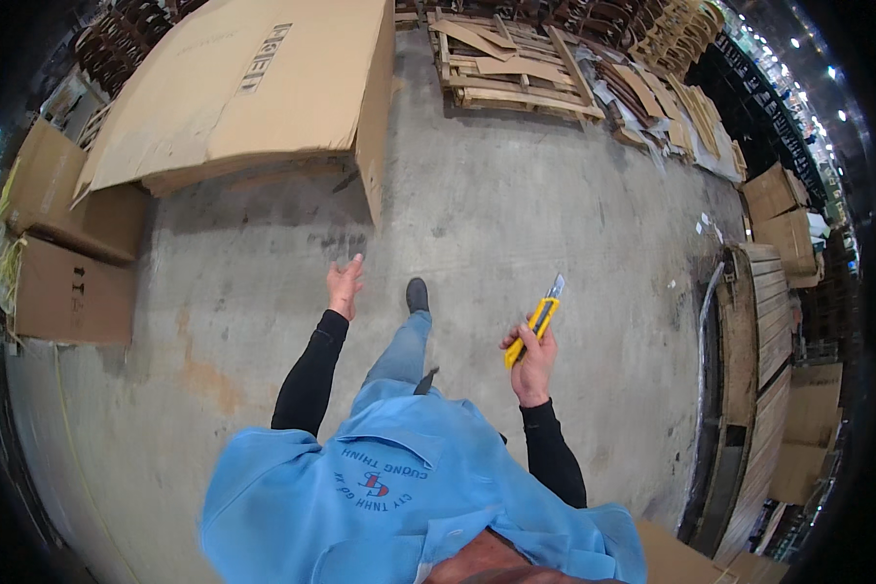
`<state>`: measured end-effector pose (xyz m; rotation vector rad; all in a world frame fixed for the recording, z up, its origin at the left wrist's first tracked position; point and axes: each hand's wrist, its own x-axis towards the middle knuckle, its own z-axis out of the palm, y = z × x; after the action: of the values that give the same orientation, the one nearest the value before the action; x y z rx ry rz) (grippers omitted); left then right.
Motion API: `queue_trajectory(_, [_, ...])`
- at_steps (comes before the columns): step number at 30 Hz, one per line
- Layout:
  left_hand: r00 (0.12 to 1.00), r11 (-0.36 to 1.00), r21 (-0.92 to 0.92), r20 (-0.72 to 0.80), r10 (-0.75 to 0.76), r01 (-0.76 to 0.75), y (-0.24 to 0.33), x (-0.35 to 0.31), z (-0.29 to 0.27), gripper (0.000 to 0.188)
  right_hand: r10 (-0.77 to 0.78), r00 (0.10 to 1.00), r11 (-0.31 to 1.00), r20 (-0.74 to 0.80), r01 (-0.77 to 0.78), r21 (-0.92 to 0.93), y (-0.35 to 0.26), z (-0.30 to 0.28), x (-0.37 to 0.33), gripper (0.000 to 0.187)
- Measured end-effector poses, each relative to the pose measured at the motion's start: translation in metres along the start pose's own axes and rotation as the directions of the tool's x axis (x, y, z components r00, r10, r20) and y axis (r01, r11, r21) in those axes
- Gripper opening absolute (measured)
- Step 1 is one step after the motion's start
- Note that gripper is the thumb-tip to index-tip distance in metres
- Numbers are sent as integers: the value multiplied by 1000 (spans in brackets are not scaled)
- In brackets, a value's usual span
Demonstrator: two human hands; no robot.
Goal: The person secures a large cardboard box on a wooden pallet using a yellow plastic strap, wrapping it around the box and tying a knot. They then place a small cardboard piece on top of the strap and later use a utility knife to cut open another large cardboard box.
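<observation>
In my right hand (533,365) I hold a yellow utility knife (532,333), its fingers closed around the handle. The metal blade sticks out at the top and points away from me. My left hand (344,287) is in front of me with its fingers apart and nothing in it. Beyond that hand stands a large cardboard box (195,88), its near flap edge raised and a side flap hanging toward the floor. The knife touches nothing but my hand.
Grey concrete floor (438,234) lies ahead. Wooden pallets (516,83) with cardboard pieces stand at the far middle. Cardboard boxes (73,292) stack up at the left. Long wooden boards (764,341) line the right, and more cartons (786,238) stand behind them.
</observation>
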<state>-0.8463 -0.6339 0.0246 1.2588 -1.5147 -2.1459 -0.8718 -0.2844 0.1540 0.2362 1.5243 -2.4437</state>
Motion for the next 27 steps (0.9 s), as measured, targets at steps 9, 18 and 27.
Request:
queue_trajectory(9, [911, 944, -277, -316, -266, 179, 24, 258, 58, 124, 123, 985, 983, -124, -138, -120, -22, 39, 219, 19])
queue_trajectory(18, [774, 768, -489, -633, 14, -413, 80, 325, 92, 66, 232, 966, 909, 116, -173, -379, -41, 158, 510, 20])
queue_trajectory(27, [740, 823, -489, -660, -130, -291, 125, 226, 109, 45, 486, 525, 741, 698, 175, -648, -35, 411, 782, 23])
